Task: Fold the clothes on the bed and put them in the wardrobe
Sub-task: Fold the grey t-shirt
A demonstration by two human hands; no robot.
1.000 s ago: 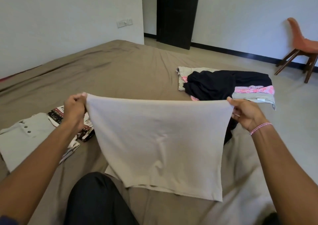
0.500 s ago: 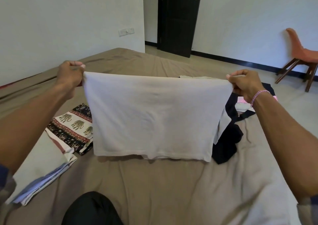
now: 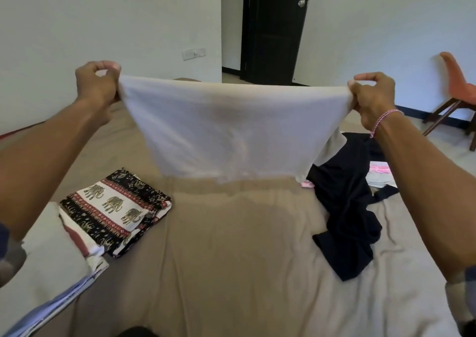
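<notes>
Broadly, the tan bed [image 3: 231,272] lies under a white garment [image 3: 226,133] that is stretched taut in the air. Right of the white garment sits a black clothing heap [image 3: 345,207], and left of it a folded elephant-print cloth [image 3: 116,207]. The left hand [image 3: 96,84] and right hand [image 3: 373,97] each pinch a top corner in a tightly curled grip.

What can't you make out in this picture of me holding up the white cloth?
All in the head view.
1. The white cloth, gripped by the left hand and right hand: lower edge blurred, so the garment type is unclear.
2. The bed: far part hidden behind the white cloth.
3. The black garment: partly covered by the right forearm.
4. The chair: cut off by the right edge.
5. The wardrobe: not in view.
</notes>
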